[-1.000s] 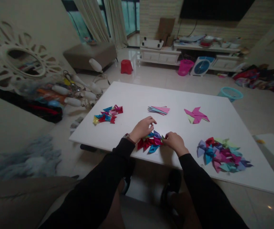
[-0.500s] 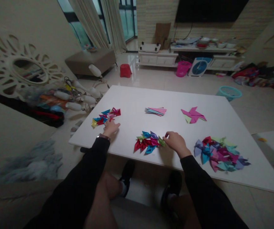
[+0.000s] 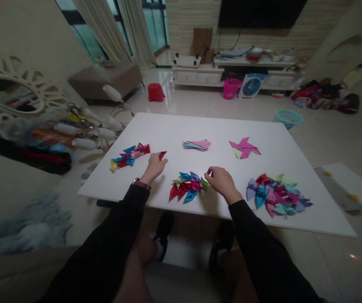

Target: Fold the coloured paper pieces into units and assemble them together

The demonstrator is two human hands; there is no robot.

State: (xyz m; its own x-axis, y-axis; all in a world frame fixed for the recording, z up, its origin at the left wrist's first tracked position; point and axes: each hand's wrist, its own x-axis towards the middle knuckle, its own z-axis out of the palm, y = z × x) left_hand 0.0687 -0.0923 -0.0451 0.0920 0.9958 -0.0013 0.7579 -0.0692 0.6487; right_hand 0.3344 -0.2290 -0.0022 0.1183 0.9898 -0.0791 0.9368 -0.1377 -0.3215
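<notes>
My left hand pinches a red folded paper piece above the white table. To its left lies a small group of shiny folded paper pieces in blue, red, pink and yellow. My right hand has its fingers curled together at the right edge of the middle group of folded paper pieces, close to a green piece; whether the fingertips hold anything is hidden. Farther right is a larger heap of folded paper pieces in many colours.
On the white table, a stack of pink and blue paper strips lies at the back middle. A pink and green paper pinwheel shape is right of it. A teal basket stands on the floor beyond the table's right side.
My left hand has lifted a red folded paper piece from the left group and moved right with it. My right hand stays by the middle group. The view has shifted slightly.
</notes>
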